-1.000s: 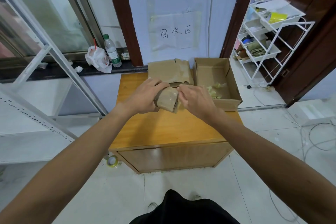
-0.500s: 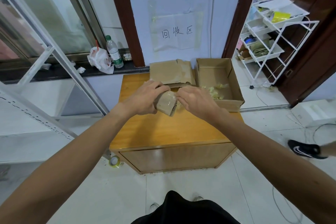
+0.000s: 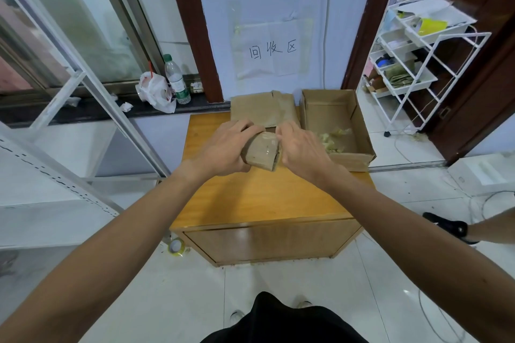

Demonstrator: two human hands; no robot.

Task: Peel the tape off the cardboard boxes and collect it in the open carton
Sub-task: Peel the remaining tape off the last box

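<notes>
Cardboard everywhere lol. So the small box (image 3: 262, 151) is held up over the wooden cabinet (image 3: 259, 195), squeezed between both hands. Left hand (image 3: 227, 149) is wrapped around its left end, fingers over the top and thumb underneath, a proper firm hold. Right hand (image 3: 302, 147) has its fingers curled onto the right end of the same box, up by the top edge; can't tell if any tape is actually pinched there, since the back of the hand hides it. Just right of the right hand sits the open carton (image 3: 362, 125) with a pile of crumpled tape scraps (image 3: 333, 138) in it. Right behind the hands lies a flattened box (image 3: 263, 110). Below the left forearm, down on the floor, is a tape roll (image 3: 176, 246).
</notes>
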